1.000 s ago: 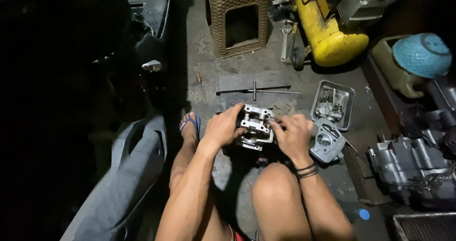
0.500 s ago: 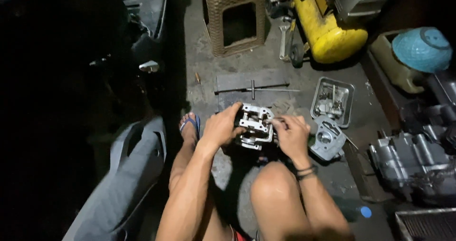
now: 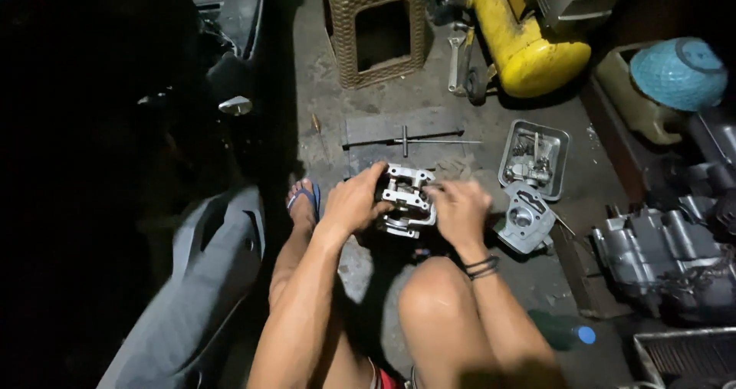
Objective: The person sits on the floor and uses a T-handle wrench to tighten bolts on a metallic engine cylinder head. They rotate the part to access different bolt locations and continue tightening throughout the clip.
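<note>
Left hand (image 3: 354, 202) clamps the left side of the cylinder head (image 3: 406, 200), fingers curled round its edge. Right hand (image 3: 460, 207) is closed over the head's right side, fingertips pinched at something on top; what they pinch is too small to tell. The head sits on the concrete floor (image 3: 337, 90) directly between both hands, just ahead of the right knee (image 3: 429, 297).

Judgement on doing this well: the left hand should brace the casting hard so it can't rock on the floor, while the right works small and straight from above, not levering sideways. Loose bits would be better off in the metal tray (image 3: 534, 157) just beyond the right hand than on the floor.

Orientation: open rocker side faces up toward the camera. Long axis seems to run roughly away from the person, tilted slightly right at the near end; the outline is partly covered by hands, so only approximate.

Beyond the hands: T-handle wrench (image 3: 410, 141) lying crosswise on a dark mat (image 3: 368, 127). Right of the right hand: a second aluminium engine cover (image 3: 525, 222), touching the tray's near edge. Farther right: engine block (image 3: 667, 259). Far ahead: wicker stool (image 3: 376, 25), yellow tank (image 3: 525, 40).
</note>
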